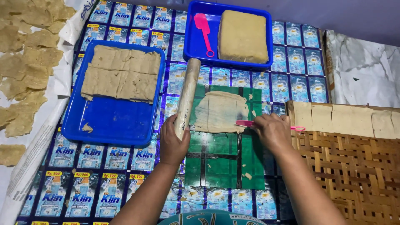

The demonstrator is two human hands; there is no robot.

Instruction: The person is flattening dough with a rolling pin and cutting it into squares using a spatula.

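1. The left hand [173, 143] is wrapped around the near end of a rolling pin [187, 96], which lies on the mat pointing toward 12 o'clock, along the left edge of the green board [225, 166]

2. The right hand [273, 132] is closed on a pink scraper [250, 123]; its blade points toward 9 o'clock and touches the right edge of the dough sheet [220, 111], and the handle end sticks out at 3 o'clock past the hand

3. The dough sheet is spread thin on the far half of the green board, just right of the rolling pin; its edges look ragged

4. At 10 o'clock a blue tray [112, 121] holds cut dough squares [121, 73] in its far half. At 12 o'clock a second blue tray [196, 46] holds a dough block [243, 35] and another pink scraper [203, 30]

5. At 3 o'clock a woven mat [354, 166] carries a row of thin dough pieces [346, 118] along its far edge. At 9 o'clock dried pieces [23, 75] lie on white paper

6. Risk, as I judge it: the sheet looks very thin, so a steep or hurried scraper could tear it or bunch it up rather than lift it clean

7. Dough seems smeared on the pin; if the pin rolls toward 3 o'clock it could stick to the sheet and pull its left edge

8. Loose crumbs on the board could be pressed into the sheet and leave holes
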